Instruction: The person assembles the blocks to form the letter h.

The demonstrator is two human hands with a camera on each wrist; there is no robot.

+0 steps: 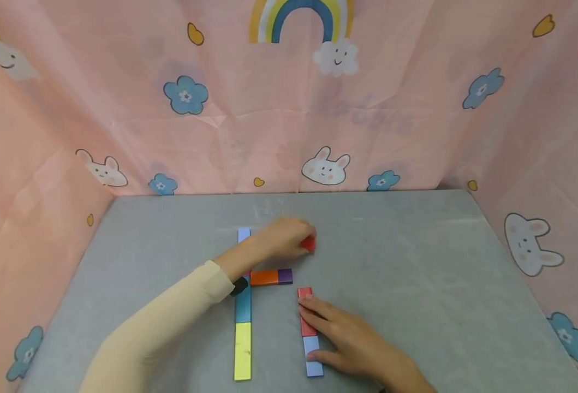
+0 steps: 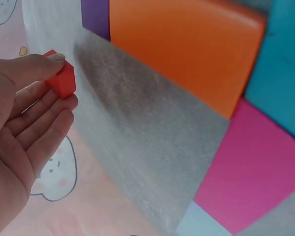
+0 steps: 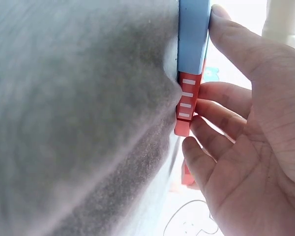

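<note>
My left hand is raised over the far middle of the table and pinches a small red block between thumb and fingers. Below its wrist runs a column of flat blocks: light blue, magenta, teal and yellow. An orange block and a purple block branch rightward from that column. My right hand lies beside a second row, fingertips touching its red part and thumb at a periwinkle block.
The grey table extends widely right of both rows. Pink patterned cloth hangs behind it and along both sides. My left sleeve crosses the table's left part, overlapping the column near the teal block in the head view.
</note>
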